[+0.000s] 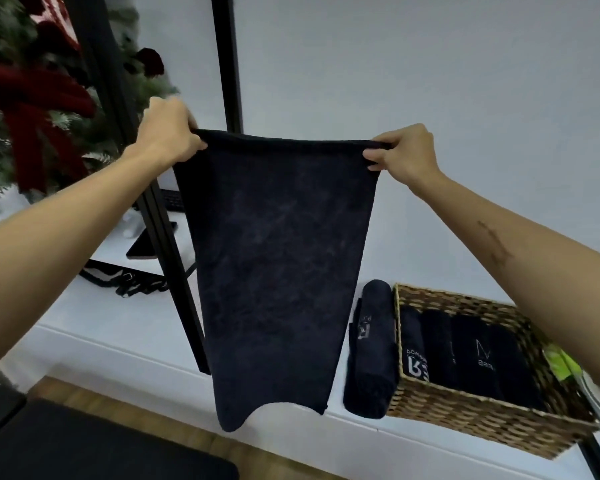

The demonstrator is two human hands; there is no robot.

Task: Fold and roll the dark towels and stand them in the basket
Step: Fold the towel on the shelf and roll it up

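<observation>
A dark towel (274,265) hangs full length in the air in front of me, held up by its top edge. My left hand (168,131) grips the top left corner and my right hand (404,152) pinches the top right corner. Its lower edge dangles just above the white table (125,344). At the lower right stands a woven wicker basket (471,427) with several rolled dark towels (465,355) packed side by side inside. One more rolled dark towel (373,351) lies on the table against the basket's left wall.
A black metal frame post (174,258) slants behind the hanging towel. A decorated green tree with red ribbons (25,109) fills the upper left. Black straps (122,280) lie on the table at left. A green packet (561,365) sits by the basket's right side.
</observation>
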